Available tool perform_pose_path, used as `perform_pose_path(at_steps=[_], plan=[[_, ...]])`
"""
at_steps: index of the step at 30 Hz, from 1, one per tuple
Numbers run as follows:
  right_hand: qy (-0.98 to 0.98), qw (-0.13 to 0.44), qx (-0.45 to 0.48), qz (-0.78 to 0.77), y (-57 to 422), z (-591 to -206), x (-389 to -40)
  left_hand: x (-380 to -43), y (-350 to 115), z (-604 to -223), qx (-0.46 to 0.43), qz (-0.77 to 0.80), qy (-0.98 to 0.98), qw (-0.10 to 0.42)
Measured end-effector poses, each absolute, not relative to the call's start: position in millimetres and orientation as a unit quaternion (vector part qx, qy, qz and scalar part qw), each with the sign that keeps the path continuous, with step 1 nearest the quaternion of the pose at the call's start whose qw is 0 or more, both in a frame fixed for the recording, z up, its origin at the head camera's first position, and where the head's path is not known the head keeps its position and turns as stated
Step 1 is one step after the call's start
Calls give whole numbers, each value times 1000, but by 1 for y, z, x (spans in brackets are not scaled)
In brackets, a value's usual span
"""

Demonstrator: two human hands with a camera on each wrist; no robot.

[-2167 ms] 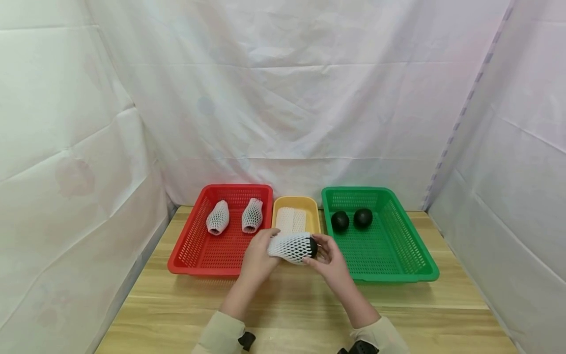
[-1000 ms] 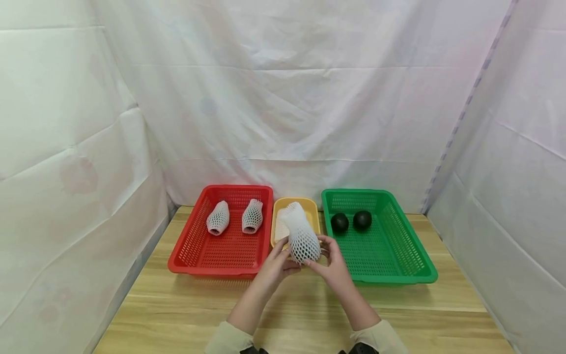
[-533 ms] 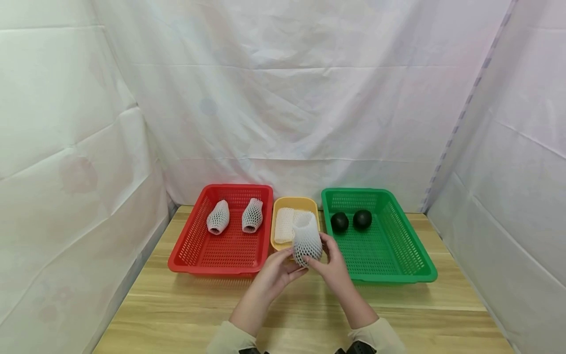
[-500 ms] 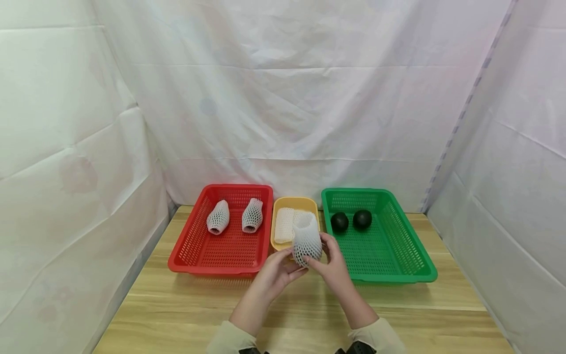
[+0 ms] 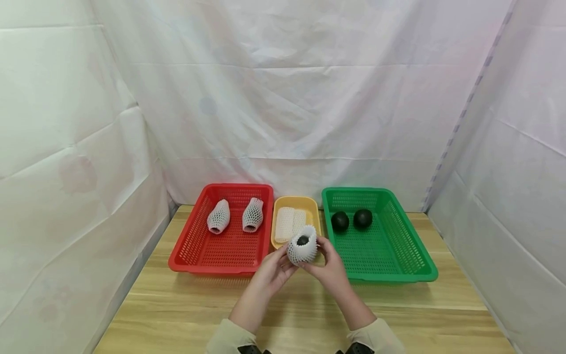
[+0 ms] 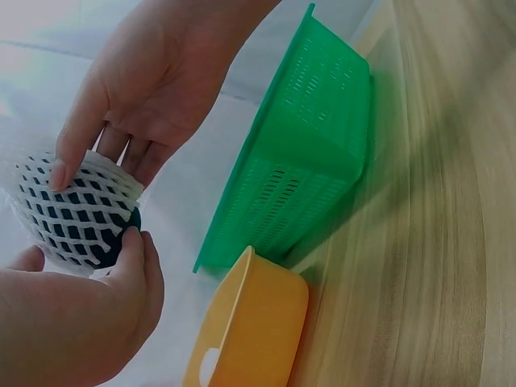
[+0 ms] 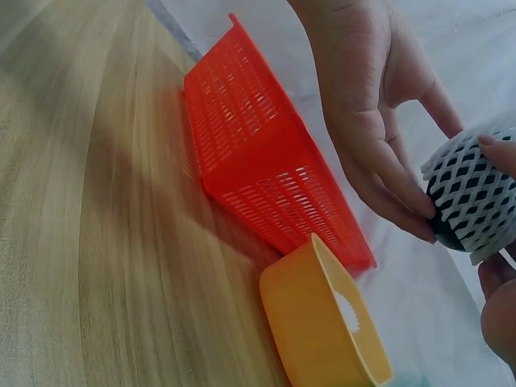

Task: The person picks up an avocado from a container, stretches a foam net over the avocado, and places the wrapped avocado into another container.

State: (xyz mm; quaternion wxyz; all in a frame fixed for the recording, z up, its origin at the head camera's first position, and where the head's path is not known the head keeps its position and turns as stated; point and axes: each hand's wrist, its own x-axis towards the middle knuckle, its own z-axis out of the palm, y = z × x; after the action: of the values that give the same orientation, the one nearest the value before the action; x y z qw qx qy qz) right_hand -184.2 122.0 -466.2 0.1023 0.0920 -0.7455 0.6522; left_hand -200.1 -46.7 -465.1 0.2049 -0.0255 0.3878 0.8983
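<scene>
A dark, avocado-like fruit [image 5: 302,240] sits inside a white foam net sleeve [image 5: 305,254], held above the table between both hands. The sleeve's open end faces up towards the head camera, with the fruit's dark top visible inside. My left hand [image 5: 273,271] grips it from the left, fingers curved under its lower side. From the right, my right hand [image 5: 330,268] holds it with thumb in front and fingers behind. In the left wrist view, dark skin shows through the net's holes [image 6: 76,211], and the fruit's bare end [image 6: 129,228] pokes out by the left hand's fingertips.
At left, a red basket [image 5: 208,266] holds two netted fruits [image 5: 218,217]. A small yellow tray [image 5: 313,208] behind the hands contains flat white foam nets [image 5: 284,223]. Two bare dark fruits [image 5: 340,221] lie in the green basket [image 5: 398,275] at right. White cloth surrounds the wooden table.
The netted fruit has turned from lying sideways, dark end to the right, to having the sleeve's open end up towards the head camera. My left hand has shifted to its lower left side.
</scene>
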Motion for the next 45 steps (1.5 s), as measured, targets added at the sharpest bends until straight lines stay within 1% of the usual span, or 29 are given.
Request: perform_pose_path(at_steps=[7,18,28,37,45], plan=[[-730,101,107,667,122,-466,-184,-200,-50,-463,-24,902,385,195],[-719,96,85,683,120,-471,-185,-201,-50,-466,-50,907,372,192],[-708,78,67,699,119,-468,-182,-199,-46,-466,-36,908,362,207],[-704,73,79,702,117,-473,-182,-200,-48,-466,3,904,377,200],[-713,80,89,691,114,-478,-182,-199,-47,-468,4,911,362,199]])
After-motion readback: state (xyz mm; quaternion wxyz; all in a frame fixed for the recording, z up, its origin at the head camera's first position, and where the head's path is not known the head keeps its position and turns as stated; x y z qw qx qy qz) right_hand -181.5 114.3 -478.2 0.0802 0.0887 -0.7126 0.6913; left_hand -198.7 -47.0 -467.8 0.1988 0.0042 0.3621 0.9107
